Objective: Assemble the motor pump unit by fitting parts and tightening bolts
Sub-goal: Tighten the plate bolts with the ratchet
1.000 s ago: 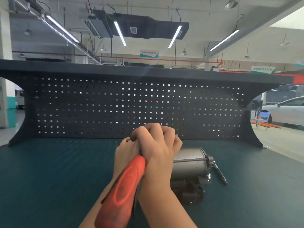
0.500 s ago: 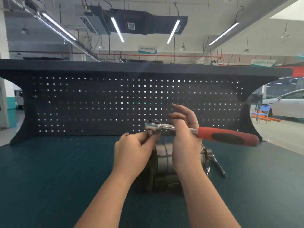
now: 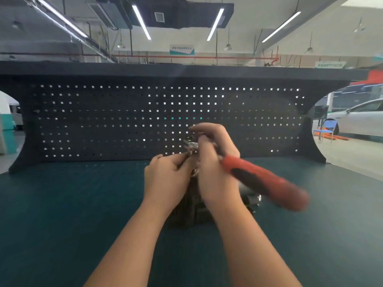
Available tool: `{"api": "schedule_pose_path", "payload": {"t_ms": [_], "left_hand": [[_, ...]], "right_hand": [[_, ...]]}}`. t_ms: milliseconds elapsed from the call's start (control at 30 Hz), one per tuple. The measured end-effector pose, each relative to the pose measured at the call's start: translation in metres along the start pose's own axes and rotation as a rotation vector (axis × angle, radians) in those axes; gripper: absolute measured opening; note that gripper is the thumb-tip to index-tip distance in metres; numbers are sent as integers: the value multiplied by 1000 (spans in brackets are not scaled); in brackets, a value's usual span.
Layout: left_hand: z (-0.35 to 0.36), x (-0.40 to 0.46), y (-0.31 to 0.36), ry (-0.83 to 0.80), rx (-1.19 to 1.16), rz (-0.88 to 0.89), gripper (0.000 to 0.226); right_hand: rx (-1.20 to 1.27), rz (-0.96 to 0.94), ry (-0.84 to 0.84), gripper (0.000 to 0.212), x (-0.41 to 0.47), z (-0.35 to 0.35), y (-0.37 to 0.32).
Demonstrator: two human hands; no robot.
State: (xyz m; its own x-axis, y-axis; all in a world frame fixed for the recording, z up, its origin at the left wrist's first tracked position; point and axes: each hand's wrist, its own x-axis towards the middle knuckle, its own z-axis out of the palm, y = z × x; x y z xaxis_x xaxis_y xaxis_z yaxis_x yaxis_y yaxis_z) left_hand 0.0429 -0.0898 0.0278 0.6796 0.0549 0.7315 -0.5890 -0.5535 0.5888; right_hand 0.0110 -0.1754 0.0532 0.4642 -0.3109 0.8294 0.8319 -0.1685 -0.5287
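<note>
The motor pump unit point(image 3: 186, 212) stands on the green bench mat, mostly hidden behind my two hands; only its dark finned body and a bit of metal at the right show. My right hand point(image 3: 215, 162) grips a ratchet wrench point(image 3: 263, 181) near its metal head, and the blurred red and black handle points down to the right. The wrench head point(image 3: 191, 145) sits above the top of the unit. My left hand point(image 3: 167, 177) pinches something small at the unit's top, just under the wrench head; what it pinches is too small to tell.
A dark pegboard back panel point(image 3: 103, 121) closes off the far side of the bench. The green mat point(image 3: 62, 214) spreads to both sides of the unit. Beyond the bench at the right are a white car point(image 3: 358, 119) and a blue chair point(image 3: 327, 129).
The wrench handle has swung from pointing level to the right down towards me, and it is blurred with motion. Both hands stay at the top of the unit.
</note>
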Motion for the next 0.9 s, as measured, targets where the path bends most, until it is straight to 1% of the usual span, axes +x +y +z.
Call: {"api": "schedule_pose_path", "payload": {"t_ms": [33, 67, 133, 167, 200, 267, 300, 367, 400, 433, 467, 500, 533, 567, 600, 667, 700, 733, 767, 833, 900], "left_hand": [[0, 1, 0, 13, -26, 7, 27], [0, 1, -1, 43, -49, 33, 24], [0, -2, 2, 56, -16, 88, 23], [1, -3, 3, 52, 1, 103, 23], [1, -2, 1, 51, 13, 93, 23], [-1, 1, -1, 36, -8, 27, 21], [-1, 3, 1, -2, -29, -2, 21], [1, 0, 4, -59, 19, -12, 20], [6, -8, 13, -89, 94, 27, 22], [3, -9, 24, -89, 104, -5, 39], [2, -15, 15, -94, 369, 120, 55], [4, -15, 10, -44, 430, 171, 60], [8, -14, 10, -50, 232, 8, 53], [9, -6, 9, -60, 79, -48, 32], [8, 2, -2, -57, 123, -9, 15], [3, 3, -7, -15, 5, 34, 25], [2, 2, -6, -7, -77, 48, 20], [2, 1, -2, -2, -93, 72, 14], [2, -2, -1, 6, -60, 99, 14], [4, -1, -3, 33, -9, 89, 17], [1, 2, -1, 12, -7, 23, 15]], "right_hand": [[118, 72, -22, 24, 7, -13, 7], [216, 190, -5, 22, 14, -25, 9], [223, 368, 26, 20, 23, -41, 15], [195, 393, 25, 20, 23, -40, 20], [196, 372, 33, 24, 22, -35, 20], [110, 197, 73, 32, 14, -19, 11], [49, 92, 78, 32, 9, -11, 5], [-169, -126, 14, 22, -4, 7, -3], [-340, -218, -26, 15, -11, 16, -5], [-508, -279, -46, 8, -17, 23, -5], [-636, -298, -35, 6, -20, 28, -6], [-695, -270, -19, 7, -20, 30, -4], [-684, -252, -11, 9, -18, 28, -3], [-621, -211, -10, 13, -14, 23, -5], [-516, -169, 2, 20, -8, 15, -4], [-232, -12, -4, 28, 4, -7, 2], [-76, 87, 9, 28, 10, -20, 6], [56, 190, 23, 27, 15, -29, 11], [132, 289, 37, 28, 18, -35, 13], [153, 343, 48, 34, 21, -35, 17], [82, 218, 94, 37, 18, -23, 8]]}}
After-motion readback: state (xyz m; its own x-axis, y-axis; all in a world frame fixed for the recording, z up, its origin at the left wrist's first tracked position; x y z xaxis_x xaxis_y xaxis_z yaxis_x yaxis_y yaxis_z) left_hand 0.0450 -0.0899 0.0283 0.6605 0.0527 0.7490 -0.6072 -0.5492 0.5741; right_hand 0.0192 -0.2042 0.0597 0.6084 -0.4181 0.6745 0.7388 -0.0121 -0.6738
